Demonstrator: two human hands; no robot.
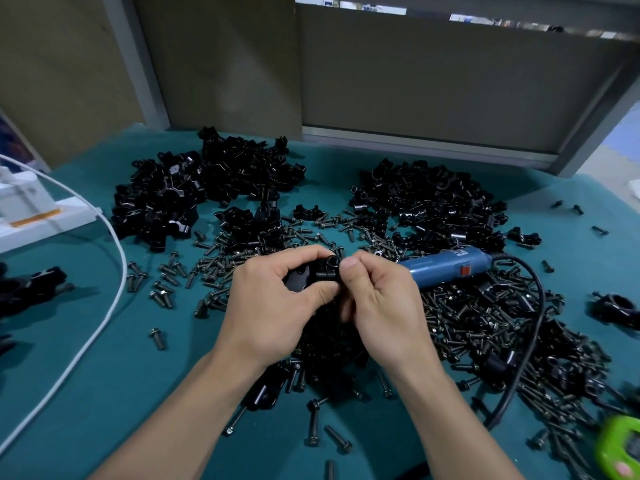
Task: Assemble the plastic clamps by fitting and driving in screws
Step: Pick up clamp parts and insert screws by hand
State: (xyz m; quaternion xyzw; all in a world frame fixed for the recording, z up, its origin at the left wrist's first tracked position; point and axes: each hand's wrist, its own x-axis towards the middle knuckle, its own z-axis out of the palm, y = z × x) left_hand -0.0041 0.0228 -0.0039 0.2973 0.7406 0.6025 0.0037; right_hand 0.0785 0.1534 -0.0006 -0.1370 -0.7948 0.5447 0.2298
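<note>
My left hand (277, 299) grips a black plastic clamp (317, 273) over the middle of the teal table (104, 375). My right hand (377, 299) meets it from the right, thumb and fingers pinching the clamp's right end, where a round hole faces up. Whether a screw is between those fingers is hidden. Dark screws (485, 327) lie scattered thickly under and around both hands. A blue electric screwdriver (446, 266) lies on the screws just right of my right hand.
Piles of black clamp parts sit at the back left (214, 181) and back right (433, 202). A white cable (114, 271) curves along the left; the driver's black cord (530, 341) loops right. A green object (620, 445) is at the bottom right.
</note>
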